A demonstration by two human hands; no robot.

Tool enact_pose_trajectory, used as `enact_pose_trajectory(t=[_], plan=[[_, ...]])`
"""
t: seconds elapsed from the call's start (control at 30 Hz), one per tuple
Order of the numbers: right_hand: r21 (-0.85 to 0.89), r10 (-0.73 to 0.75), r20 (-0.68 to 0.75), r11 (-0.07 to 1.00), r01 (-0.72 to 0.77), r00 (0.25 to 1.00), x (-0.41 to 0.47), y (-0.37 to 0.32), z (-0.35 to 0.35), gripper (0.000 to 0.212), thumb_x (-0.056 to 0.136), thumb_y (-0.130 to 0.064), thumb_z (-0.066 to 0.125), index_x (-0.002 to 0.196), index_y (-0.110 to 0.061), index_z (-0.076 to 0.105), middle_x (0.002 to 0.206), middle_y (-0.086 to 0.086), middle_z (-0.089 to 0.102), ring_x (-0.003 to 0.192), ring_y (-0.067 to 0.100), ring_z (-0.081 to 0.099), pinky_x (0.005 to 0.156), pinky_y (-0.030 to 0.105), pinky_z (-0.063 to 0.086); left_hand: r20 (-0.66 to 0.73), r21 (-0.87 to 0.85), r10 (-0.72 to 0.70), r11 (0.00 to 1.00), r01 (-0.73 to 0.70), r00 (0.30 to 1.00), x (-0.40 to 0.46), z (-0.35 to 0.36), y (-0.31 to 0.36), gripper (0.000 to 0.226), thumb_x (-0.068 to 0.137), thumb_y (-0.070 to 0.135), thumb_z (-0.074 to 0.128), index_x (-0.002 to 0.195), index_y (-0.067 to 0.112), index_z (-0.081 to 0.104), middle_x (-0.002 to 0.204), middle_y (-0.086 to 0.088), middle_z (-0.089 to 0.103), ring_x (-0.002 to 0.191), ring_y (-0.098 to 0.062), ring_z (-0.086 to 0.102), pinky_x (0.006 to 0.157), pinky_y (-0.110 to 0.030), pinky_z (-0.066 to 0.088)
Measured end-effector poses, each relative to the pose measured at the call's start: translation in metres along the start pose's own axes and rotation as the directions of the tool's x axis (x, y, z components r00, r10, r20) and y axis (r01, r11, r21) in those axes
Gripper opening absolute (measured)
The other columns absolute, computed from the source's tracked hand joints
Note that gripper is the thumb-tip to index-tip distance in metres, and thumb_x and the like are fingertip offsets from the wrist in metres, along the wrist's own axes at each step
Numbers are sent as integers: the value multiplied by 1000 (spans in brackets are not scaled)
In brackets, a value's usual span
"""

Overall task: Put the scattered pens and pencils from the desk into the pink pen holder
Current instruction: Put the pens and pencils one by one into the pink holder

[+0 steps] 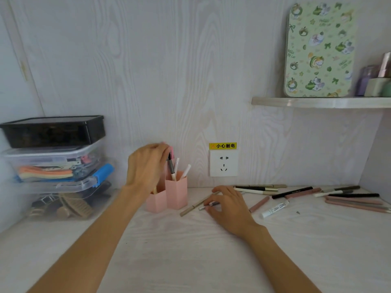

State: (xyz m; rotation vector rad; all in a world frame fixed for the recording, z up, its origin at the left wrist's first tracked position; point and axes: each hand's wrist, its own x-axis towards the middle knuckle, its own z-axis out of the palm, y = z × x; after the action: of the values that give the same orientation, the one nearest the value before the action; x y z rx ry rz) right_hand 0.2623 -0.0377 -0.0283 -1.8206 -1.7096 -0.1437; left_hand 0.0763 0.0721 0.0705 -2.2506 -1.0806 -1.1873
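Pens (296, 194) lie on the desk (190, 250) near my right hand (228, 205), which pinches a grey one (208, 205), while farther left my left hand (146, 168) holds a pen (170, 166) over the pink holder (176, 192), which could tip if bumped.

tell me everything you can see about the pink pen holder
The pink pen holder looks like matte plastic, made of joined angular tubes of differing heights, a taller one behind and to the right of a shorter front one. It stands upright on the white desk near the back wall, right of the stacked storage boxes. Two white pens lean out of the taller tube. The left hand holds a grey pen with a pink cap in that tube's opening and hides part of the holder's left side.
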Motion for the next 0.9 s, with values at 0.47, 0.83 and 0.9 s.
enact_pose_trajectory(t=[0.47, 0.83, 0.9], plan=[[591, 459, -521, 802, -85, 720, 15, -3, -42, 4, 89, -24, 58, 89, -23, 61, 82, -7, 64, 73, -2, 56, 62, 9, 42, 501, -448, 90, 878, 169, 861, -78, 16, 94, 27, 81, 52, 62, 98, 32, 68, 90, 18, 66, 82, -1, 54, 68, -21, 44], [766, 569, -552, 635, 102, 610, 9, 6, -55, 29, 97, -10, 42, 124, -18, 39, 85, 3, 61, 78, 12, 66, 70, 18, 56, 542, -411, 197, 910, 53, 817, -83, 34, 107, 34, 85, 53, 55, 106, 30, 67, 103, 9, 64, 101, -13, 53, 75, -26, 40], [756, 541, -569, 641, 135, 619, 9, -3, -56, 29, 97, -10, 41, 125, -17, 41, 90, 9, 62, 81, 12, 68, 71, 22, 57, 509, -352, 194, 936, -3, 839, -86, 23, 75, 31, 87, 49, 53, 105, 28, 66, 105, 9, 64, 103, -12, 53, 78, -26, 42]])
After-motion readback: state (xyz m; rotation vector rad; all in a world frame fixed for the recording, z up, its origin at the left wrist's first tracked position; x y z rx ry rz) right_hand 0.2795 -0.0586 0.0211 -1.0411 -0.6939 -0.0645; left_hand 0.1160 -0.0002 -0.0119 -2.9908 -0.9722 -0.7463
